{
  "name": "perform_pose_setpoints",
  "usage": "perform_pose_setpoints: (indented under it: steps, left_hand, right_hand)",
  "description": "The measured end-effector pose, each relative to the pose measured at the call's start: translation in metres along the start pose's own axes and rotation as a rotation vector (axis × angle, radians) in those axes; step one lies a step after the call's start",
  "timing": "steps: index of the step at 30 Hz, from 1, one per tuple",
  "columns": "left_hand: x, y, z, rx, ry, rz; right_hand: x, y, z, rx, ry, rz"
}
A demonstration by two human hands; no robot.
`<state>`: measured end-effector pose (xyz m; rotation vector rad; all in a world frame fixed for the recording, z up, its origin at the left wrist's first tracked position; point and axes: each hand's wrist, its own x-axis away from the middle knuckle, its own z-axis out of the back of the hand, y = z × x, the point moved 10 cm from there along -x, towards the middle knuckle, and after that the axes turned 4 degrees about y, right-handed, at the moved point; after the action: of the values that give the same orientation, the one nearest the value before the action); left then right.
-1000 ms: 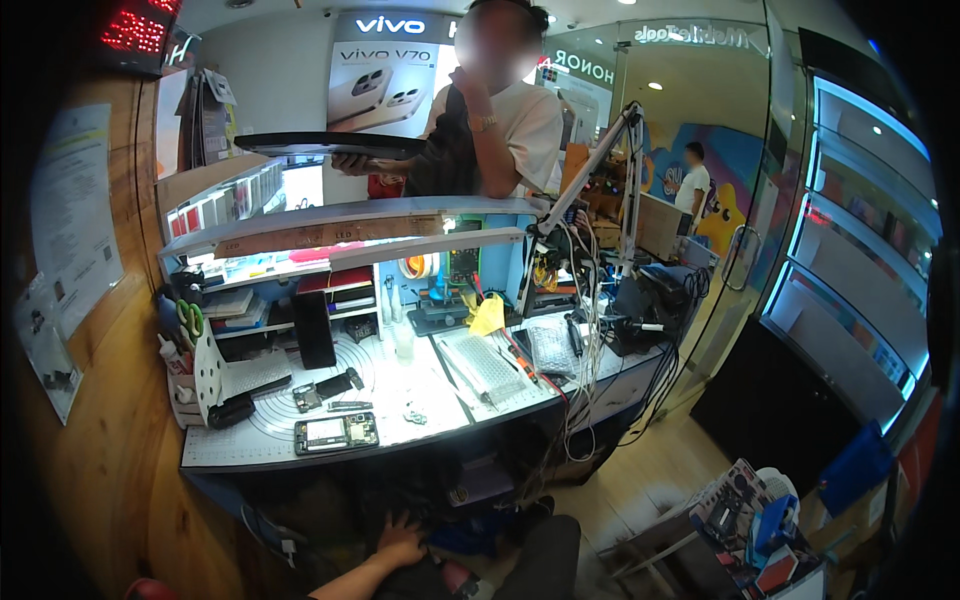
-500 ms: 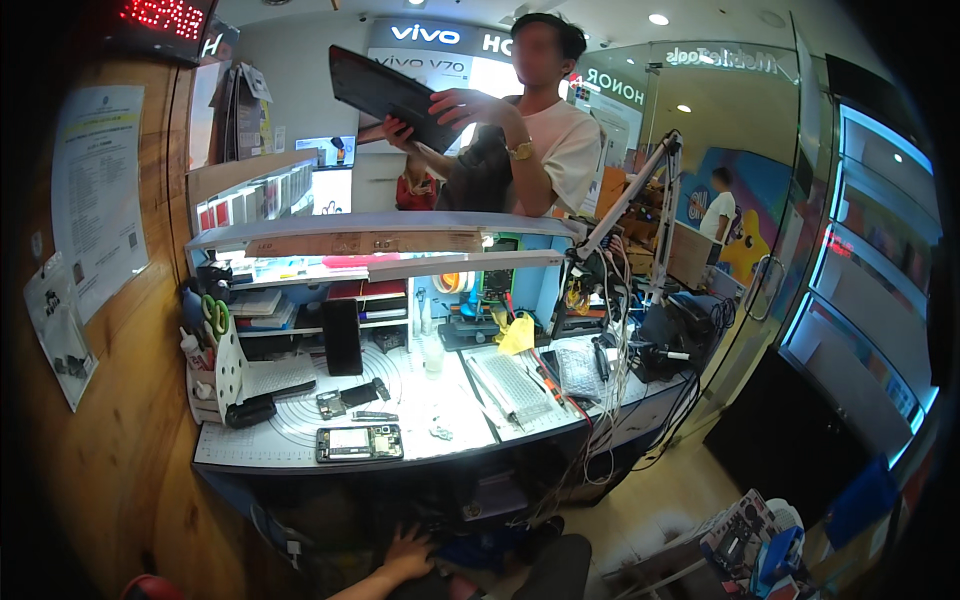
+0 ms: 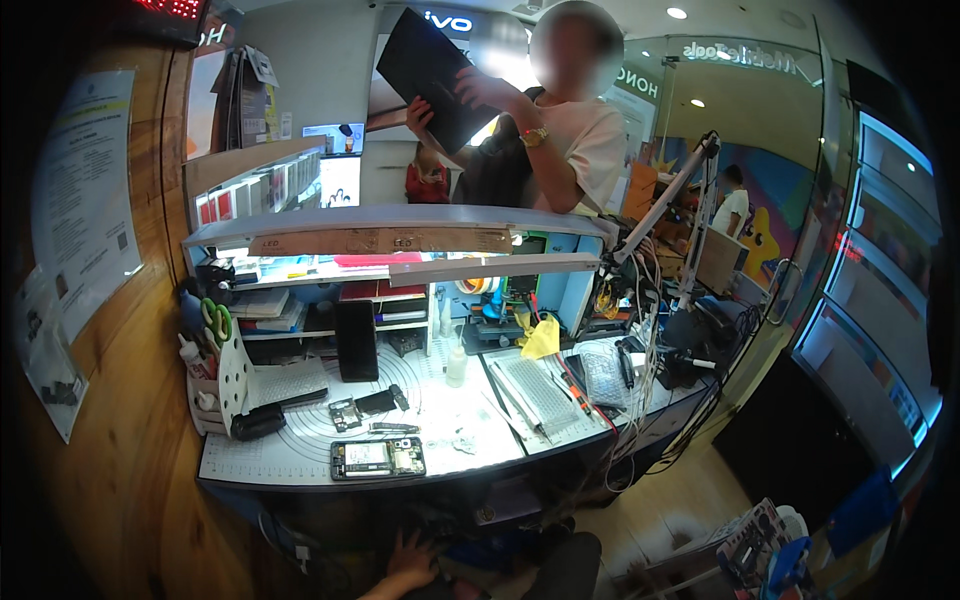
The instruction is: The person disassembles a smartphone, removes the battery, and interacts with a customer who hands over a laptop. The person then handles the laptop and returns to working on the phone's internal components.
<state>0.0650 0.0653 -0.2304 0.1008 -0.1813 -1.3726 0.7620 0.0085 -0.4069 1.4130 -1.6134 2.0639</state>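
Note:
My left hand (image 3: 410,555) rests low in the picture on what looks like my dark-clothed leg, fingers spread, holding nothing. My right hand is out of sight. On the lit bench mat, closest above my hand, lies an opened phone (image 3: 376,460) with its insides showing. Beside it are detached dark phone parts (image 3: 380,400) and a thin strip (image 3: 394,428). A dark upright phone-like slab (image 3: 355,340) stands behind them, left of a small translucent bottle (image 3: 456,365).
Across the bench a person (image 3: 575,150) holds a dark flat device (image 3: 425,70) in both hands. A lamp arm (image 3: 675,200), tangled cables (image 3: 640,400), a tool holder (image 3: 225,390), a keyboard-like grid tray (image 3: 535,395) and a cluttered stand (image 3: 765,555) are around. A wooden wall (image 3: 150,420) borders the left.
The other person has raised and tilted the dark device from level to steep, both hands on it. The whole view has shifted slightly. My left hand still rests with fingers spread.

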Motion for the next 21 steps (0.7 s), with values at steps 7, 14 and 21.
perform_pose_setpoints:
  steps: [7,14,21]
  left_hand:
    - [0.005,-0.027,-0.002,0.036,-0.011,0.120]
    - [0.025,-0.068,0.024,0.348,0.147,0.549]
    - [0.044,-0.085,-0.001,0.403,0.290,0.479]
  right_hand:
    - [0.208,-0.031,-0.241,0.709,-0.420,0.711]
    - [0.351,0.008,-0.378,1.530,-0.567,1.466]
    - [0.308,0.021,-0.445,1.498,-0.617,1.290]
